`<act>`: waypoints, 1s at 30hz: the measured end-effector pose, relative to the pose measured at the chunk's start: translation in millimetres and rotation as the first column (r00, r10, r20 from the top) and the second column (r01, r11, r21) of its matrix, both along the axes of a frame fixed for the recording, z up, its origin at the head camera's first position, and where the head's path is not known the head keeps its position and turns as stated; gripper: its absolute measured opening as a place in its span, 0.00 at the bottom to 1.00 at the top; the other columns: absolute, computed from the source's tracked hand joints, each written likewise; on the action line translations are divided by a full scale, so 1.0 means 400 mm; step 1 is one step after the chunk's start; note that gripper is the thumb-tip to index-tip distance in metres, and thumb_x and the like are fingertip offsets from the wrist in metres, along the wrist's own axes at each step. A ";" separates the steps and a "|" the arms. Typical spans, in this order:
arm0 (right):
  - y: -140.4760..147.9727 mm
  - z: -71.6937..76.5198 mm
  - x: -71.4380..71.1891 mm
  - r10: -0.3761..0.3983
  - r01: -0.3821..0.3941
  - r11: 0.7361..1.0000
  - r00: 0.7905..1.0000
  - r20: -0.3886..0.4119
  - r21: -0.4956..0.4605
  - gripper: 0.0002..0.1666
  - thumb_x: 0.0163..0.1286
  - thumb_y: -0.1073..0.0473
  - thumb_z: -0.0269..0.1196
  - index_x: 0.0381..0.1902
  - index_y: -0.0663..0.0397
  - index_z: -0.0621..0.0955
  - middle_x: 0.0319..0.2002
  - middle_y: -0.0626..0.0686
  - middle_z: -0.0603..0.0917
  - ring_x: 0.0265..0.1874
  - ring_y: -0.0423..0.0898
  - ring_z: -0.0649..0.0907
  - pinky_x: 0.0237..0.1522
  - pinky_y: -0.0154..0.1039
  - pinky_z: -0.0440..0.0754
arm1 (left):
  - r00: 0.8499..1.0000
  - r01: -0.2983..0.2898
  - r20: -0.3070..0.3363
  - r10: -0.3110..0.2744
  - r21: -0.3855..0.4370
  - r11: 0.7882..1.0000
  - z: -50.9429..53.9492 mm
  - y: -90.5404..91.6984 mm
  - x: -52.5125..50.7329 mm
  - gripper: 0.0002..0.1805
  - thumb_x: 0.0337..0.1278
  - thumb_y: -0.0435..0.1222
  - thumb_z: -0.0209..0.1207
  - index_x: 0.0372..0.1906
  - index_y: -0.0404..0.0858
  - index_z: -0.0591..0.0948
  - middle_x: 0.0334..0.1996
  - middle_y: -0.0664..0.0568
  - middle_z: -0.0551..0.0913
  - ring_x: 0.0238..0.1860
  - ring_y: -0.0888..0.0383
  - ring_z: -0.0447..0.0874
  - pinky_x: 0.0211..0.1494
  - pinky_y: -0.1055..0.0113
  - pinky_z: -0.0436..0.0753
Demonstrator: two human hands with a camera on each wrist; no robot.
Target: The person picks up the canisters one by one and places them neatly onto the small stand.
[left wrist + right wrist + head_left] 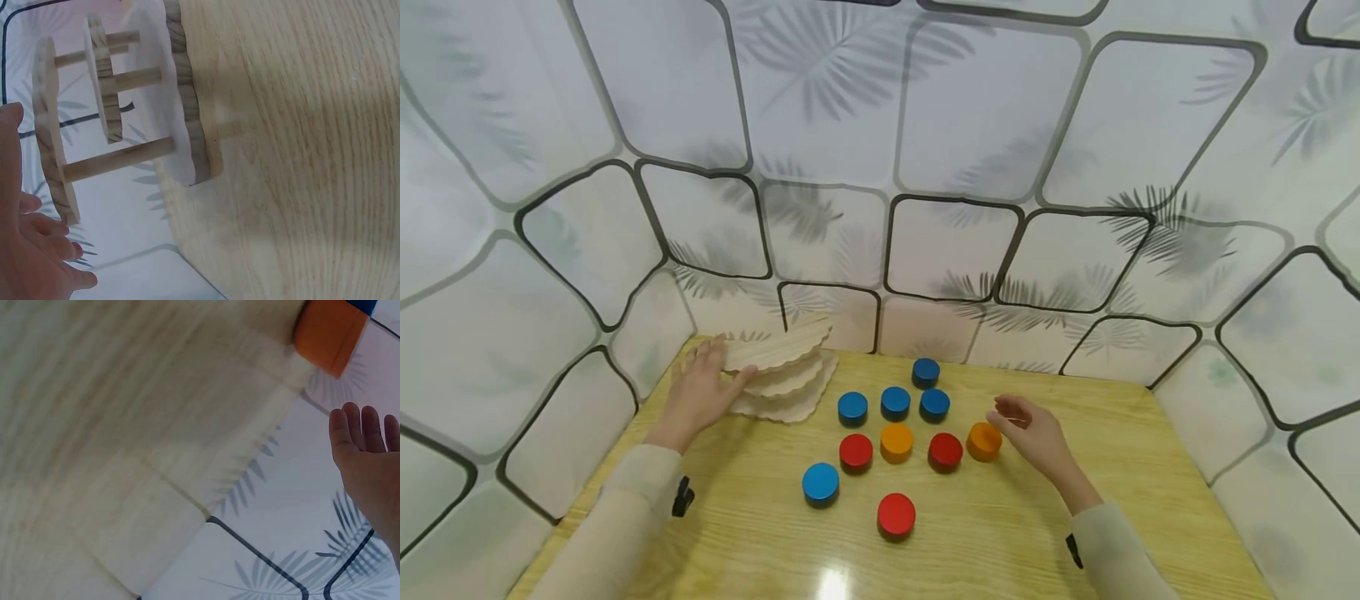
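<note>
My left hand [703,392] is at the left end of a pale wooden stand [778,348] with three scalloped tiers. In the left wrist view, round dowels join the tiers of the stand [181,94], and the thumb and fingers of my left hand [31,244] are spread beside its top tier. Whether they touch it, I cannot tell. My right hand [1030,433] hovers just right of a short orange cylinder [984,442], its fingers loosely bent around nothing. In the right wrist view, a gap separates the orange cylinder [331,334] from my right hand [369,456].
Several blue cylinders [895,403], three red ones [896,516] and another orange one [897,442] stand spread over the middle of the wooden table [760,542]. A patterned white curtain-like wall [955,250] encloses the table at the back and both sides.
</note>
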State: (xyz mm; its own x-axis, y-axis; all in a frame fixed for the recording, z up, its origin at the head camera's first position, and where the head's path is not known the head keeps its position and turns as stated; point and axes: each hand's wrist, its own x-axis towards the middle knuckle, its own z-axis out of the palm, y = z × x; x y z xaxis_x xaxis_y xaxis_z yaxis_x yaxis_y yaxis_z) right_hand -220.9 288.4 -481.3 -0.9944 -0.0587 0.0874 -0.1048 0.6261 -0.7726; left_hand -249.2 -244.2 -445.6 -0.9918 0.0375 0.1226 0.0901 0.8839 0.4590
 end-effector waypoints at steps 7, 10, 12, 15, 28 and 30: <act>0.027 -0.046 0.024 0.020 -0.017 0.998 0.998 0.053 -0.052 0.36 0.76 0.46 0.67 0.71 0.63 0.76 0.65 0.65 0.83 0.64 0.59 0.83 0.60 0.38 0.85 | 1.000 -0.012 0.029 0.011 0.007 1.000 -0.012 -0.014 -0.005 0.57 0.77 0.69 0.41 0.84 0.27 0.41 0.82 0.23 0.45 0.81 0.19 0.39 0.77 0.21 0.41; 0.031 -0.064 0.031 0.026 -0.020 0.997 0.997 0.077 -0.080 0.36 0.76 0.46 0.68 0.72 0.62 0.76 0.66 0.65 0.82 0.65 0.59 0.83 0.59 0.36 0.85 | 0.999 -0.016 0.029 0.016 0.007 1.000 -0.014 -0.018 -0.006 0.57 0.77 0.69 0.40 0.85 0.28 0.40 0.82 0.23 0.45 0.81 0.19 0.39 0.76 0.20 0.42; 0.032 -0.074 0.034 0.031 -0.023 0.996 0.996 0.088 -0.091 0.37 0.75 0.47 0.69 0.72 0.62 0.76 0.66 0.65 0.82 0.65 0.59 0.83 0.58 0.33 0.84 | 0.999 -0.022 0.026 0.022 0.003 1.000 -0.017 -0.021 -0.006 0.58 0.76 0.70 0.40 0.84 0.27 0.41 0.82 0.23 0.46 0.80 0.19 0.39 0.76 0.19 0.41; 0.031 -0.084 0.040 0.040 -0.031 0.995 0.995 0.095 -0.095 0.37 0.74 0.48 0.70 0.72 0.63 0.76 0.66 0.65 0.82 0.64 0.59 0.83 0.57 0.30 0.83 | 0.999 -0.033 0.025 0.033 -0.005 0.999 -0.020 -0.024 -0.003 0.58 0.76 0.70 0.39 0.84 0.25 0.43 0.82 0.22 0.48 0.80 0.19 0.40 0.76 0.19 0.41; 0.023 -0.101 0.037 0.053 -0.042 0.996 0.989 0.138 -0.075 0.40 0.70 0.50 0.74 0.73 0.64 0.75 0.68 0.65 0.81 0.63 0.59 0.84 0.63 0.41 0.84 | 0.998 -0.028 0.050 0.029 -0.027 0.999 -0.028 -0.029 0.002 0.59 0.77 0.70 0.37 0.82 0.20 0.42 0.81 0.20 0.47 0.81 0.20 0.41 0.77 0.21 0.41; 0.024 -0.100 0.037 0.062 -0.051 0.996 0.988 0.144 -0.077 0.41 0.69 0.49 0.74 0.73 0.64 0.74 0.68 0.65 0.81 0.63 0.58 0.84 0.63 0.41 0.84 | 0.998 -0.026 0.049 0.028 -0.025 0.999 -0.030 -0.030 0.001 0.59 0.77 0.69 0.37 0.81 0.19 0.42 0.81 0.20 0.47 0.81 0.20 0.41 0.77 0.22 0.40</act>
State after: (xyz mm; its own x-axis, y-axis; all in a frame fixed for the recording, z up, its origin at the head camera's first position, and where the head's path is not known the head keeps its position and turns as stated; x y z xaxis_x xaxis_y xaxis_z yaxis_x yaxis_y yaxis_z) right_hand -206.2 298.1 -521.2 -0.9921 -0.1140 -0.0527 -0.0210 0.5643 -0.8253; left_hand -248.8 -256.1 -457.6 -0.9972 0.0130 0.0730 0.0440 0.8965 0.4408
